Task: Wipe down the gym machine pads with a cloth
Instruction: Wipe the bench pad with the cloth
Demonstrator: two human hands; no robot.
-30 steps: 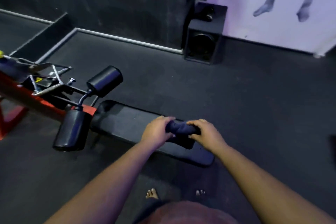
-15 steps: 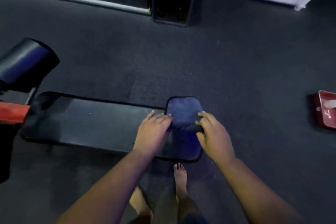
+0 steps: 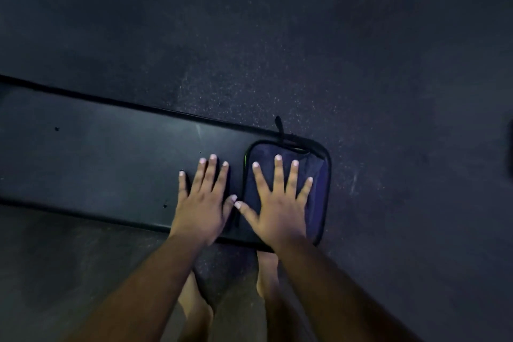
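**Cloth flat on the bench end, both hands spread**

The cloth (image 3: 316, 175) is a dark blue square with a black bound edge, lying flat on the right-hand end of the long black bench (image 3: 97, 158). Left of the cloth, the left hand (image 3: 204, 203) rests palm down on bare padding, fingers straight and spread. The right hand (image 3: 280, 203) presses flat on the cloth itself, fingers fanned. It looks soft, light and limp, likely to bunch, so a flat palm in its middle should drive it best. The bench's left end is cut off; bare feet below it are dim, and the vinyl's dirt is hard to judge.
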